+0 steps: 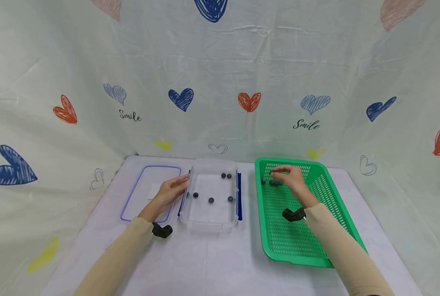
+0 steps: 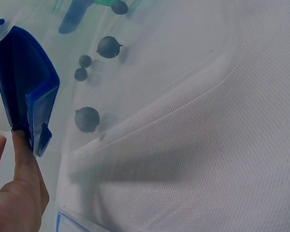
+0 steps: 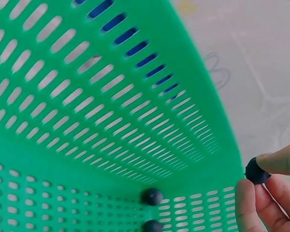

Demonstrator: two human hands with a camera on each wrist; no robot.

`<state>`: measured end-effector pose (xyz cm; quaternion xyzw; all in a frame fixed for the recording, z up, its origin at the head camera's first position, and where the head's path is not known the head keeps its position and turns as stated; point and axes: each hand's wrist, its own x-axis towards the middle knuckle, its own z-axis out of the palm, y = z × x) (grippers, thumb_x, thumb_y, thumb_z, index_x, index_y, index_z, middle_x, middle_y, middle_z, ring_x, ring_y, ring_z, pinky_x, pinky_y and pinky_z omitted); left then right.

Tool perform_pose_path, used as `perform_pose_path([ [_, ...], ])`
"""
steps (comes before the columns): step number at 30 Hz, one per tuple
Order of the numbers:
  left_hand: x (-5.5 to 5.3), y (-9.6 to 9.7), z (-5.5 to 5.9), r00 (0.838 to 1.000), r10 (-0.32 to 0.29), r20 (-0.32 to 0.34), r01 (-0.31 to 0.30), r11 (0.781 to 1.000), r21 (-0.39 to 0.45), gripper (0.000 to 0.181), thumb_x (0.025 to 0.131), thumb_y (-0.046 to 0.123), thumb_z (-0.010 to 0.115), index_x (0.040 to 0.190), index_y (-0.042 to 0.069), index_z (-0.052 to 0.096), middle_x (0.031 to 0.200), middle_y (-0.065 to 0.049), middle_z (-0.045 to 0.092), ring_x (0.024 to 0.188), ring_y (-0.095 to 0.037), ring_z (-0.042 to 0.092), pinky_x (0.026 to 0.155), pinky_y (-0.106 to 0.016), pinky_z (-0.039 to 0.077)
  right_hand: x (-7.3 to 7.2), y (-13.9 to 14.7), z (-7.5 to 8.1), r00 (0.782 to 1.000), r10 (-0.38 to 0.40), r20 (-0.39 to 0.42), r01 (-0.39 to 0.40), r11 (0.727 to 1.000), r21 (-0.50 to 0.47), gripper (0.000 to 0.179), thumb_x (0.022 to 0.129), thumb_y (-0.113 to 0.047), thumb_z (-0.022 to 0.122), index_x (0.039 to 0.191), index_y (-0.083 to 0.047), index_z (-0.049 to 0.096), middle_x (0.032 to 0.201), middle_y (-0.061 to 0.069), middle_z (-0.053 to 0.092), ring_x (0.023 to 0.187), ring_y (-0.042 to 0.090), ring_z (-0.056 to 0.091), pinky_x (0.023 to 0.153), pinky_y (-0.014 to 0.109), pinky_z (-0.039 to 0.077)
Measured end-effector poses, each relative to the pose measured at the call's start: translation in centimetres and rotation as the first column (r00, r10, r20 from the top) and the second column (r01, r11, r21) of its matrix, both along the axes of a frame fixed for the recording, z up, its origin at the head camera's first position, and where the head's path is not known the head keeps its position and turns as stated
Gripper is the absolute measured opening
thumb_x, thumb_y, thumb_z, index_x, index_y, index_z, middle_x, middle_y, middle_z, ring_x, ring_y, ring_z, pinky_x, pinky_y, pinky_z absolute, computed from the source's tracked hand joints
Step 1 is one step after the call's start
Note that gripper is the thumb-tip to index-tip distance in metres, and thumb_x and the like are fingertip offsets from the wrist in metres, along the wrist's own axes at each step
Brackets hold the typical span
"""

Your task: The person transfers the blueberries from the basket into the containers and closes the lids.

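My right hand (image 1: pixel 292 180) is over the far left part of a green plastic basket (image 1: pixel 263 230). Its thumb and fingertips pinch a small dark ball (image 3: pixel 256 171) close to the basket's rim, as the right wrist view shows. More dark balls (image 3: pixel 152 196) lie on the basket floor below. On the other side, my left hand (image 1: pixel 170 192) touches the left wall of a clear plastic box (image 1: pixel 209 225), fingers extended by its lowered blue latch (image 2: pixel 41 96). Several dark balls (image 1: pixel 211 200) are spread over the box floor; some show small pointed nubs in the left wrist view.
A clear lid with a blue seal (image 1: pixel 134 190) lies left of the box, partly under my left forearm. Another blue latch (image 1: pixel 239 197) hangs on the box's right side. The pale table (image 1: pixel 205 263) meets a curtain printed with hearts (image 1: pixel 216 127) at the back.
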<state>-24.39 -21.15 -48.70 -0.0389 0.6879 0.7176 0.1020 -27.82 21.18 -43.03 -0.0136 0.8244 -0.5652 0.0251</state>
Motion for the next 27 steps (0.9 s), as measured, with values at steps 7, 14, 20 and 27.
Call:
perform_pose_path([
  [7, -0.1, 0.0, 0.2, 1.000, -0.006, 0.000, 0.006, 1.000, -0.002, 0.054, 0.101, 0.020, 0.062, 0.150, 0.006, 0.044, 0.153, -0.020, 0.040, 0.131, -0.019, 0.046, 0.107, -0.025, 0.041, 0.0, -0.3, 1.1, 0.999, 0.036, -0.007, -0.036, 0.999, -0.037, 0.036, 0.093, -0.017, 0.073, 0.120, 0.006, 0.065, 0.125, 0.019, 0.057, 0.119, 0.034, 0.051, 0.106, 0.055, 0.042],
  [14, -0.1, -0.1, 0.1, 1.000, -0.005, 0.001, 0.005, 1.000, -0.017, 0.054, 0.100, 0.020, 0.063, 0.150, 0.007, 0.044, 0.152, -0.018, 0.041, 0.134, -0.022, 0.044, 0.108, -0.027, 0.041, 0.5, -1.7, 2.3, 0.997, 0.081, -0.012, -0.081, 0.994, -0.067, 0.037, 0.091, -0.017, 0.075, 0.119, 0.006, 0.066, 0.128, 0.020, 0.057, 0.122, 0.034, 0.050, 0.107, 0.054, 0.041],
  [20, -0.2, -0.1, 0.0, 1.000, -0.009, 0.001, 0.009, 1.000, -0.022, 0.054, 0.101, 0.021, 0.063, 0.150, 0.007, 0.044, 0.153, -0.019, 0.040, 0.136, -0.025, 0.042, 0.110, -0.030, 0.039, 0.6, -3.2, 2.9, 0.997, 0.080, -0.006, -0.080, 0.995, -0.066, 0.037, 0.090, -0.018, 0.077, 0.119, 0.004, 0.067, 0.126, 0.018, 0.060, 0.119, 0.033, 0.052, 0.106, 0.056, 0.041],
  [27, 0.0, -0.1, 0.1, 1.000, -0.004, 0.011, 0.004, 1.000, -0.005, 0.054, 0.101, 0.020, 0.062, 0.150, 0.008, 0.044, 0.154, -0.018, 0.039, 0.133, -0.020, 0.044, 0.109, -0.028, 0.039, 0.5, -4.4, 2.9, 0.995, 0.098, 0.014, -0.097, 0.993, -0.065, 0.035, 0.089, -0.016, 0.078, 0.116, 0.003, 0.068, 0.127, 0.018, 0.059, 0.117, 0.032, 0.053, 0.104, 0.054, 0.043],
])
